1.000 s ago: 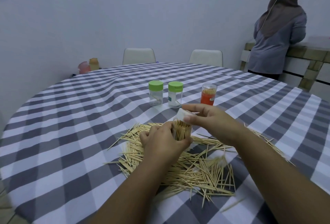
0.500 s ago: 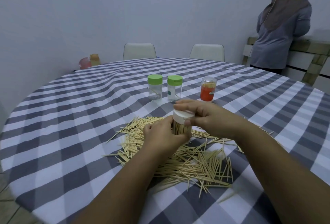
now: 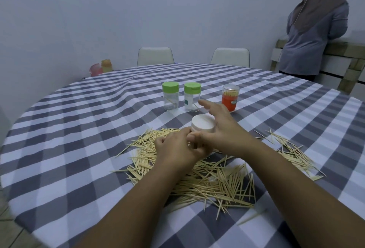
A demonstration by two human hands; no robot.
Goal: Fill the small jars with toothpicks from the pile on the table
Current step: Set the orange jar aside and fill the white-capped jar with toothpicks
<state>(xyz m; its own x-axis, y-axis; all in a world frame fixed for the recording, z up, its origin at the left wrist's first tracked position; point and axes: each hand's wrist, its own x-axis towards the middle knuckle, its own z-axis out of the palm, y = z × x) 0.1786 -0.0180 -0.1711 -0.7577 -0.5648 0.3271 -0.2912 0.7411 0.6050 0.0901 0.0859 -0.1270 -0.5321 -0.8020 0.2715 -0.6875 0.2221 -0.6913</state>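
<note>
On the gingham tablecloth (image 3: 79, 129), two nearly empty green-lidded jars (image 3: 170, 96) stand beyond the toothpick pile (image 3: 207, 176). Over the pile, the left hand (image 3: 175, 149) grips a white-capped jar (image 3: 203, 124), its body hidden by fingers. The right hand (image 3: 223, 129) rests beside the cap, fingers extended, seemingly released, with an orange-labelled jar (image 3: 230, 98) behind.
</note>
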